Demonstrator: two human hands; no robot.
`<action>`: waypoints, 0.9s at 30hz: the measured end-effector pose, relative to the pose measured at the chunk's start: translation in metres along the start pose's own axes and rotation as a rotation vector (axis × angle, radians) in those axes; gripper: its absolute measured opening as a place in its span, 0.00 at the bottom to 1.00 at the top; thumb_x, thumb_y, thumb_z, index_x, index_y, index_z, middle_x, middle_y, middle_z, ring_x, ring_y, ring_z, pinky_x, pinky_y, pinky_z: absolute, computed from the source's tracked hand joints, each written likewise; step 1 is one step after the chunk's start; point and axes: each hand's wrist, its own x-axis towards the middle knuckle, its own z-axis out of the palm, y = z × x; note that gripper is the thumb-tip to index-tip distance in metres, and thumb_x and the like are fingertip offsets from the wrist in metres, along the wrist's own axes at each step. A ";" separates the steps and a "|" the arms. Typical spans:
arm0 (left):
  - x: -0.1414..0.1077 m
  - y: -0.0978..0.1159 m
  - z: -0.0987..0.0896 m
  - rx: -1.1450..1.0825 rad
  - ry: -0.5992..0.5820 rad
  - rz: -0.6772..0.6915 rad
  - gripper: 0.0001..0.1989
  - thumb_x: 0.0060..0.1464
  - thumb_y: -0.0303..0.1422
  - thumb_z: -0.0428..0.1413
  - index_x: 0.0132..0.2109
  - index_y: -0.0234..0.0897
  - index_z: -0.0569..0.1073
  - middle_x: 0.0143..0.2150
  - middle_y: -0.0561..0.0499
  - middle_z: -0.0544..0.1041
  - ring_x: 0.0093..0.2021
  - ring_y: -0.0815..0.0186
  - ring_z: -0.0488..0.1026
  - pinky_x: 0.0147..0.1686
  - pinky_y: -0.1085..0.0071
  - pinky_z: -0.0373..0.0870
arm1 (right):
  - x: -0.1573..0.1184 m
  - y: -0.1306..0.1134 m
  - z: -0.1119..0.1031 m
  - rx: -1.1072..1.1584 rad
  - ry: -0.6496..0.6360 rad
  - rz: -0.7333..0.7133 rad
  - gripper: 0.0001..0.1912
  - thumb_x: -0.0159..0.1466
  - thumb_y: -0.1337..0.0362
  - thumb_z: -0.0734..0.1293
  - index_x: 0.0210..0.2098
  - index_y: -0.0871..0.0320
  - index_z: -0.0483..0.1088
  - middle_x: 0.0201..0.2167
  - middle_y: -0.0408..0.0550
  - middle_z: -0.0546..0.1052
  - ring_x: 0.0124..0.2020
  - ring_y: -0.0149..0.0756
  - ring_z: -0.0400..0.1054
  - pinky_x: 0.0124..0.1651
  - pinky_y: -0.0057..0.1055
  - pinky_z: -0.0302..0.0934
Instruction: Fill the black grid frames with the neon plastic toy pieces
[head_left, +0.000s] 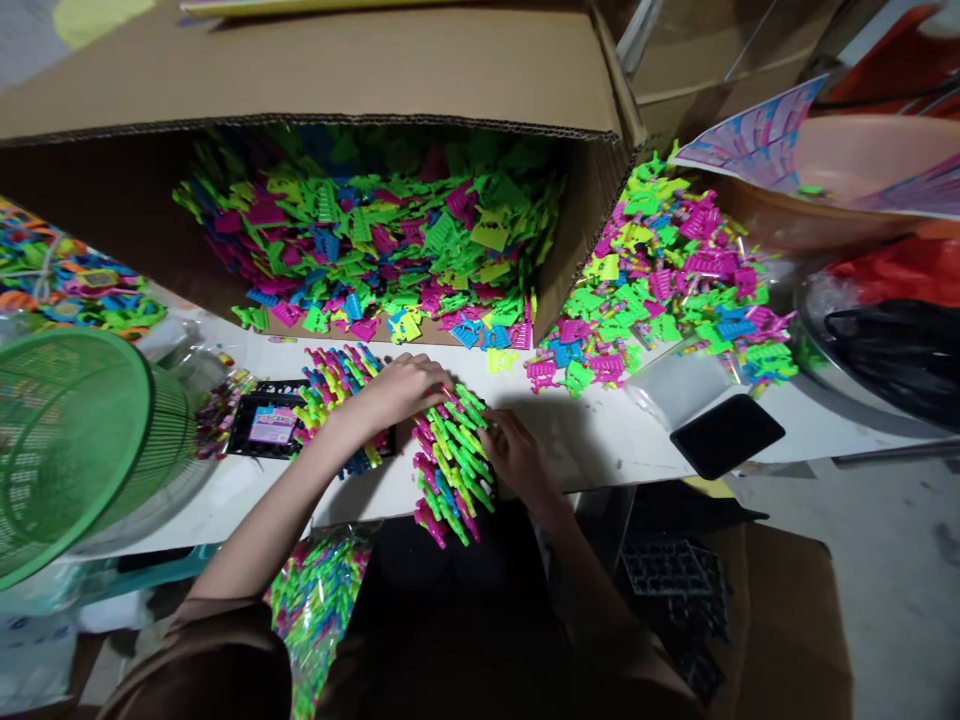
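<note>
Neon toys (450, 460) in a row at the table (600, 440) edge; left hand (401, 388) presses flat on top, right hand (517, 455) cups the side, neither clamped. Squaring the row; next likely needs a two-handed lift. Box (337, 70) behind.

Both hands press a row of neon plastic pieces (450, 460) on the desk (600, 440), left hand (401, 390) on top, right hand (517, 455) beside it, an open cardboard box (315, 70) beyond them.
</note>
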 end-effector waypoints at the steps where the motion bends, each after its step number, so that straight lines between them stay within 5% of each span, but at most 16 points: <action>1: 0.000 0.001 0.001 -0.004 0.008 -0.002 0.09 0.61 0.35 0.52 0.44 0.37 0.75 0.41 0.47 0.80 0.44 0.60 0.74 0.45 0.64 0.66 | 0.000 0.000 0.001 -0.006 -0.003 0.003 0.11 0.68 0.60 0.58 0.43 0.54 0.71 0.38 0.48 0.78 0.29 0.33 0.72 0.33 0.29 0.65; 16: 0.001 -0.001 0.013 -0.046 0.108 0.039 0.10 0.62 0.34 0.50 0.39 0.37 0.75 0.36 0.49 0.80 0.38 0.63 0.76 0.41 0.67 0.66 | 0.005 0.015 0.001 -0.029 -0.068 -0.046 0.15 0.69 0.63 0.56 0.43 0.53 0.74 0.38 0.48 0.80 0.42 0.38 0.74 0.46 0.32 0.68; 27: -0.007 0.003 0.022 -0.140 0.076 -0.059 0.08 0.61 0.33 0.52 0.42 0.36 0.74 0.39 0.46 0.80 0.37 0.61 0.76 0.39 0.66 0.68 | 0.009 0.019 -0.009 0.081 -0.111 0.044 0.11 0.66 0.59 0.60 0.42 0.53 0.72 0.38 0.47 0.78 0.35 0.35 0.73 0.38 0.30 0.69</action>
